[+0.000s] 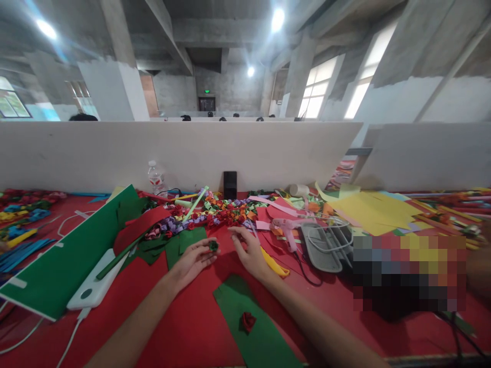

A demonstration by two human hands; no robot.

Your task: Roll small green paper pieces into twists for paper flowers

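Observation:
My left hand (194, 261) holds a small dark green paper curl (213, 246) at its fingertips, above the red tabletop. A short way to the right is my right hand (249, 251), its fingers loosely bent and apart with nothing seen between them. Below the hands lies a green paper sheet (240, 299) with a small red paper rose (247, 322) on it. Close to my right hand are a yellow strip-like piece (274, 263) and a pink glue gun (286, 226). Green paper pieces (184, 243) lie beyond my left hand.
Many small coloured paper flowers (215, 207) are heaped along the white partition (184, 148). A phone (230, 185) and a water bottle (153, 176) stand there. A power strip (92, 286) and green board (72, 255) are left; a grey tray (322, 250) and a masked person are right.

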